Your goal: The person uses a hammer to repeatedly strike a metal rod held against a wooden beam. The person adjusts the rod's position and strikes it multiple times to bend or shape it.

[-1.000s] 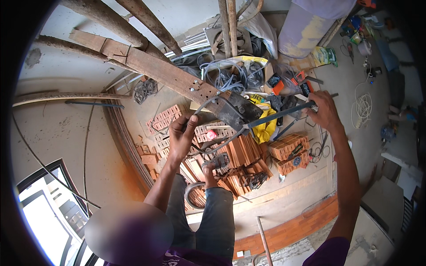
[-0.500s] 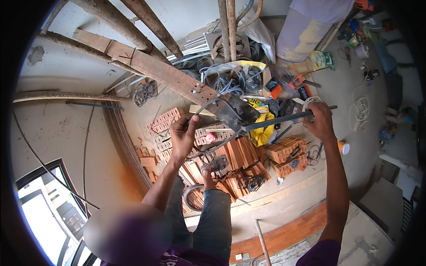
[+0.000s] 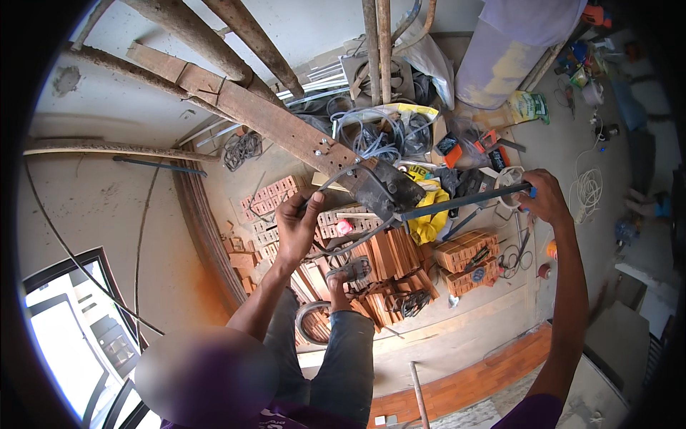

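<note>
A wooden plank (image 3: 268, 120) slants across the scene, with bolts and a dark metal plate (image 3: 409, 191) at its near end. My left hand (image 3: 294, 232) is closed on a thin bent steel rod (image 3: 336, 177) that loops over the plate and back under it. Out to the right, my right hand (image 3: 547, 196) grips the far end of a long dark bending bar (image 3: 464, 203), where a bit of blue shows. The bar's other end meets the rod at the plate's lower edge. My fingers partly hide both grips.
Below the plank lie stacked bricks (image 3: 468, 250) and a foot in a sandal (image 3: 350, 270). Steel pipes (image 3: 257, 46) lean at the upper left. Cables and bags (image 3: 386, 132) fill a heap beyond the plank, near a wrapped column (image 3: 511, 53). A coil of white cable (image 3: 587, 187) lies far right.
My right hand has moved right and slightly down, towards the end of the bar. The bar stays at the plate, and my left hand keeps its hold on the rod.
</note>
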